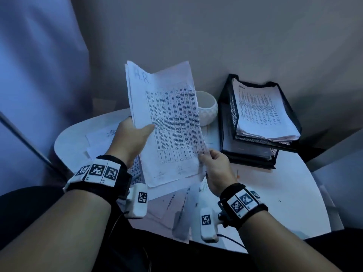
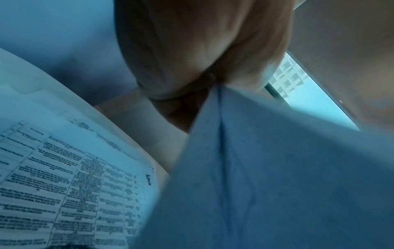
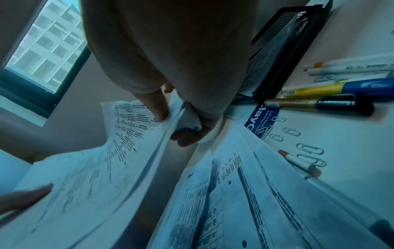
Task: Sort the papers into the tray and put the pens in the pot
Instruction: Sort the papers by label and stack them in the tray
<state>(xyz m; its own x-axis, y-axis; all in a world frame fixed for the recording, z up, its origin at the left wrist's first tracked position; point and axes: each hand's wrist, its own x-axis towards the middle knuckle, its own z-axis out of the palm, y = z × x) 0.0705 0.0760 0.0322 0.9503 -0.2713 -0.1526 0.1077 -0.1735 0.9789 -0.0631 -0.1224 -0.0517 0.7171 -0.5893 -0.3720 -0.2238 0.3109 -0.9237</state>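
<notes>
- Two hands are holding one loose sheaf of papers [image 1: 167, 122] upright above the table [image 1: 275, 193]; the left hand [image 1: 131, 138] is gripping the left edge about midway up, thumb lying flat across the printed face and fingers hidden behind the sheets.
- The right hand [image 1: 215, 169] is pinching the lower right corner; in the right wrist view its thumb and fingers [image 3: 157, 107] are closing narrowly on the crumpled corner, with the sheets fanning away from the fingertips.
- The sheaf is behaving as light, thin and limp stock: the upper part beyond the left thumb is bowing, and the sheet edges are stepping out of line, so the stack is likely to splay if either pinch loosens.
- The corner between the right fingers is already creasing; judged from this, a grip further in from the corner, along the bottom edge, would be carrying the load with less tearing risk.
- The tray [image 1: 229, 107], a black mesh stacker, is standing to the right of the right hand's fingertips, its top tier already carrying a pile of sheets.
- The pot [image 1: 208, 108] is sitting just behind the held sheaf, beside the tray.
- More papers [image 3: 234, 193] are lying loose under both wrists.
- Several pens [image 3: 319, 102] are lying beside the tray, to the right of the right fingers, among scattered paper clips [image 3: 309, 150]; they appear rigid, smooth and prone to rolling, so a mid-barrel pinch is advisable.
</notes>
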